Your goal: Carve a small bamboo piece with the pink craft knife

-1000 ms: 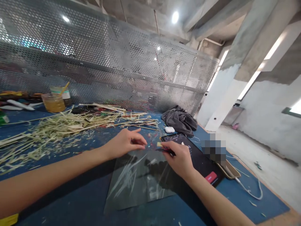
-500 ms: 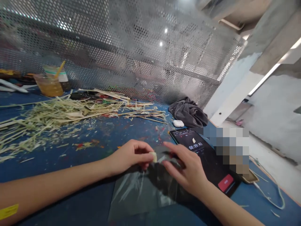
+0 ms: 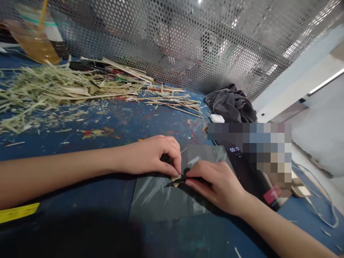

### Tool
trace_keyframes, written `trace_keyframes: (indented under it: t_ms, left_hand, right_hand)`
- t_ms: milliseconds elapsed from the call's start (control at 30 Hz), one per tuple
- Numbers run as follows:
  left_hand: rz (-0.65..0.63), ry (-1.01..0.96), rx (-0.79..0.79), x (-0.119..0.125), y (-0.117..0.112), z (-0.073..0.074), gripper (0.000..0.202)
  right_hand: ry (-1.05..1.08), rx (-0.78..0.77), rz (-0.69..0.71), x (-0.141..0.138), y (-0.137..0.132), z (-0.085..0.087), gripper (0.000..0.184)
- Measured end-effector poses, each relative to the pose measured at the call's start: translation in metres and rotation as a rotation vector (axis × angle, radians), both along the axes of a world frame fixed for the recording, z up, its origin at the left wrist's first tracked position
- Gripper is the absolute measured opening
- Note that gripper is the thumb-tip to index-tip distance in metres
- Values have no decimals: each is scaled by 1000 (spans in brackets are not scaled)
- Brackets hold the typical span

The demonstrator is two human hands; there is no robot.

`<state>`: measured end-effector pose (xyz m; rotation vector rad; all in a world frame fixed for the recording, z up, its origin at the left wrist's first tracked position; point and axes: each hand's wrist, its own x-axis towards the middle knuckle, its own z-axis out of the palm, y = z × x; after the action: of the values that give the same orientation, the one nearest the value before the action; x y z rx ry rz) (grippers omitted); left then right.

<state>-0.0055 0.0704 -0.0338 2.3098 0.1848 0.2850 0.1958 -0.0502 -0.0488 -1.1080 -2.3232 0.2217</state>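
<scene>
Over a dark grey sheet point(image 3: 153, 204), my left hand point(image 3: 158, 154) is closed in a pinch on a small pale yellowish piece point(image 3: 176, 184). Its exact make is too small to tell. My right hand point(image 3: 217, 179) grips a thin dark pointed tool point(image 3: 174, 182) between thumb and fingers. The tool's tip points left and crosses in front of the pale piece; whether it is tweezers or a blade I cannot tell. The two hands are close together, with fingertips nearly meeting at the piece.
Pale straw strips point(image 3: 67, 84) lie heaped at the back left, beside thin sticks point(image 3: 177, 102). A plastic cup point(image 3: 40, 46) stands behind. To the right are a dark cloth point(image 3: 232, 104), a white earbud case point(image 3: 216, 118), a phone point(image 3: 247, 175) and a cable point(image 3: 326, 220). A perforated metal panel point(image 3: 161, 43) rises behind.
My right hand, open and apart before, has closed on the dark pointed tool and brought it to the pale piece. My left hand still pinches the piece. The view has shifted.
</scene>
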Motion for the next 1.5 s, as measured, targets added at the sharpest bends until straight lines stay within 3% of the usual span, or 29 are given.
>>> trace_keyframes:
  t_ms: [100,233,500,767,1200,1400,1500]
  left_hand:
    - [28,49,-52,1,1,2,5]
    - [163,160,-283,4,-5,8,21]
    - [239,279,-364,12,-6,13,19]
    - [137,279,-245,10,1,8,10]
    - [200,233,-216,11,-4,9,11]
    - [214,221,-243,12,-4,10,12]
    - [219,228,-246,13,-5,10,15]
  right_hand:
    - [-45,105,-53,-2,-1,-3,15]
    - [-135,206,-113,-4,-3,-3,20]
    - [-245,166,-110,-1,-5,3,27]
    - [-300,238,-93,-2,-5,5,28]
    - [-290,192,-74,-3,-13,4,33]
    - [-218,277,-178,-7,-11,-1,30]
    - [-224,286,-153,-6,-9,-1,29]
